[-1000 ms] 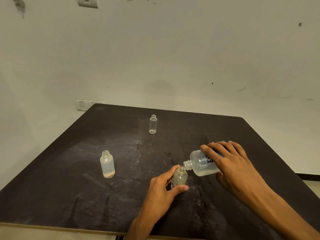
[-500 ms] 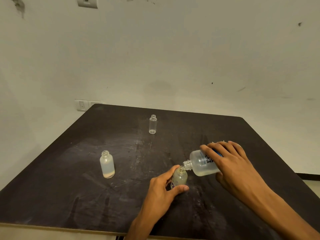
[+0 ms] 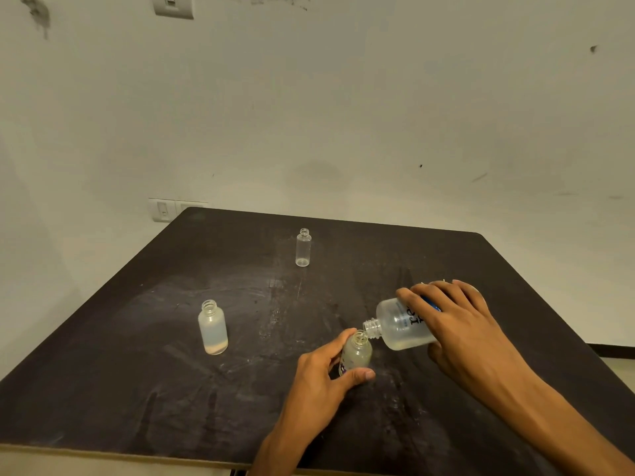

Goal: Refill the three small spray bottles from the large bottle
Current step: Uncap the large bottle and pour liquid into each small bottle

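My right hand [image 3: 457,324] grips the large clear bottle [image 3: 400,326], tipped on its side with its open neck at the mouth of a small bottle [image 3: 357,353]. My left hand [image 3: 321,379] holds that small uncapped bottle upright on the dark table [image 3: 137,355], thumb and fingers curled round it. A frosted small bottle [image 3: 213,327] with a little liquid at its bottom stands uncapped to the left. A slim clear small bottle [image 3: 303,248] stands uncapped farther back, near the table's middle.
The table's far edge meets a pale wall with a switch plate [image 3: 163,210] at the back left corner. The near table edge runs along the bottom of the view. A floor strip shows at the right.
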